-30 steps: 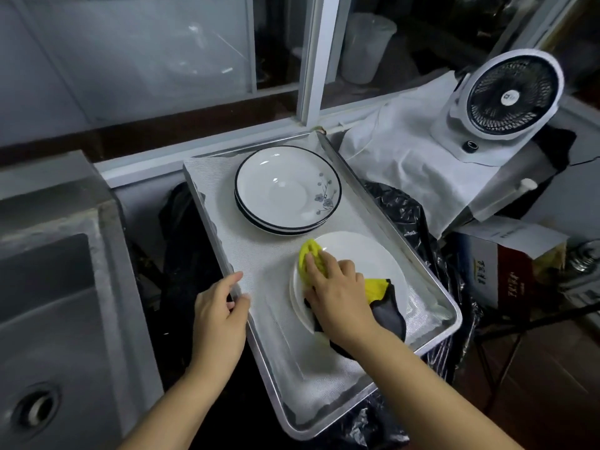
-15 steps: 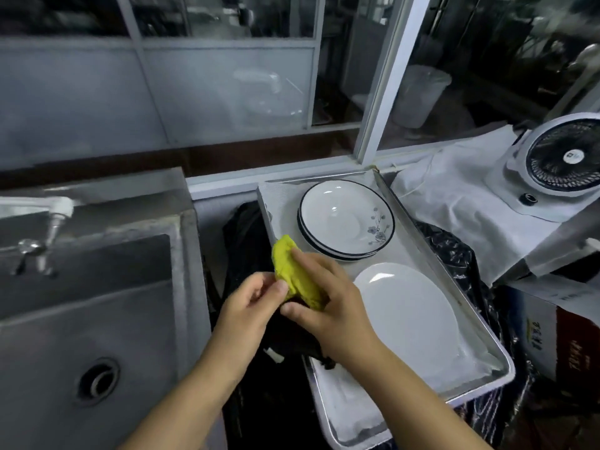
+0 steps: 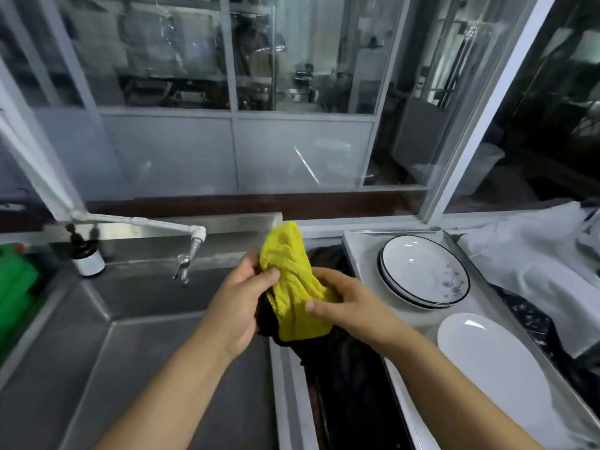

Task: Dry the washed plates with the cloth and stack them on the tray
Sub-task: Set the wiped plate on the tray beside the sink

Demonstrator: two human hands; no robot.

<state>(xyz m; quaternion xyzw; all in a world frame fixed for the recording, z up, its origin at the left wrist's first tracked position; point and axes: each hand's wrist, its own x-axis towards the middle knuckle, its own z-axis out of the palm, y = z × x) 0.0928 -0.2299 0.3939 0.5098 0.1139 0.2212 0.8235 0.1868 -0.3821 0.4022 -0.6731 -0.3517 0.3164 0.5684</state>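
Note:
A yellow and black cloth [image 3: 293,287] is held in mid air between the sink and the tray. My left hand [image 3: 242,300] pinches its left edge and my right hand [image 3: 345,305] grips its right side. The metal tray [image 3: 360,251] lies to the right, lined with white paper. On its far end sits a small stack of black-rimmed plates [image 3: 423,276] with a flower print. A plain white plate [image 3: 490,368] lies alone on the near part of the tray.
A steel sink [image 3: 107,345] fills the left, with a white tap [image 3: 191,241] over it and a dark bottle [image 3: 86,254] on its rim. Something green [image 3: 14,287] stands at far left. White cloth [image 3: 532,254] lies right of the tray. Glass panels are behind.
The right hand lifted the cloth off the white plate and carried it left. The left hand left the tray edge and took hold of the cloth too. The view swung left toward the sink.

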